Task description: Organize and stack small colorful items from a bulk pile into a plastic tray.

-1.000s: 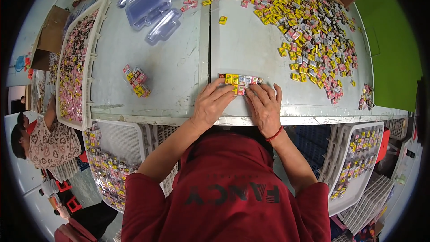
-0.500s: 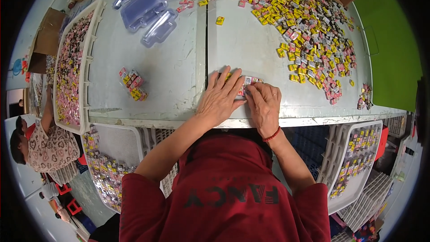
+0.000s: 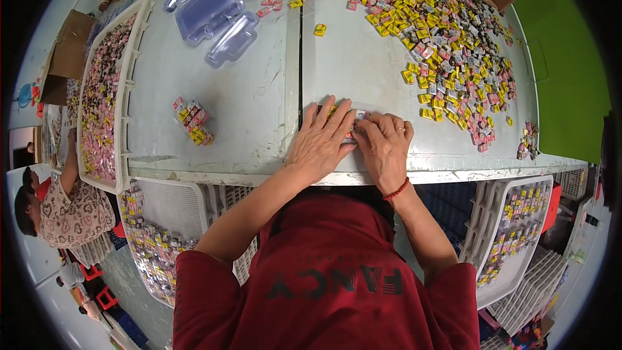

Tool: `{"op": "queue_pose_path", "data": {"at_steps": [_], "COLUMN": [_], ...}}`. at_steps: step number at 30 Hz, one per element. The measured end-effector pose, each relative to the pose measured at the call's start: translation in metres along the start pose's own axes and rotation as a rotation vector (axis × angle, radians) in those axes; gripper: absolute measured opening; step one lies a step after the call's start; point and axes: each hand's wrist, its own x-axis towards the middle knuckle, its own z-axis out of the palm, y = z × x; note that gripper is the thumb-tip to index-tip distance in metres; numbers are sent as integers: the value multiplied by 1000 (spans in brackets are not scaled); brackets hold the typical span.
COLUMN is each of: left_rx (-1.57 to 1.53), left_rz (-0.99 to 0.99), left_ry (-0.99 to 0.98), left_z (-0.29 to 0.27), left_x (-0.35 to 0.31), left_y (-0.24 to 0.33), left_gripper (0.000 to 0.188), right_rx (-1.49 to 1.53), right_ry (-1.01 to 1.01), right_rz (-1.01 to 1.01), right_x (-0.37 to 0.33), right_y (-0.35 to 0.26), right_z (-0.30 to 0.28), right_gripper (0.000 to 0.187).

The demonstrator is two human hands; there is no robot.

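My left hand lies nearly flat with fingers spread over a group of small wrapped pieces near the table's front edge. Part of that group is covered by my hands, so its full shape is hidden. My right hand bends over its right end, thumb and fingers drawn together at the pieces; whatever sits between the fingertips is hidden. To the left stands a small stacked bundle of pink, yellow and dark pieces.
Loose pieces spread in a large heap at the right. Clear plastic trays lie at the far left, beside a white crate full of pieces. Racked trays stand below the table. A person works at the left.
My right hand has shifted slightly right, its fingers more curled over the end of the group. The left hand stays almost in place.
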Motion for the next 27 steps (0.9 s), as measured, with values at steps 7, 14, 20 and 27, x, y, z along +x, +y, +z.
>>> {"op": "queue_pose_path", "data": {"at_steps": [7,14,20,27], "left_rx": [-15,-20,-59,-10], "left_rz": [12,2,24,33], "left_ry": [2,-2,33,47], "left_z": [0,-1,-1,2], "left_x": [1,1,1,1], "left_y": [1,1,1,-1], "left_gripper": [65,65,63,62], "right_rx": [42,30,-1,57], "right_ry": [-22,35,72,141], "right_rz": [82,57,23,53], "right_x": [2,2,2,-15], "right_y": [3,4,6,16], "right_z": [4,10,8,-14], "right_gripper": [17,16,16,29]}}
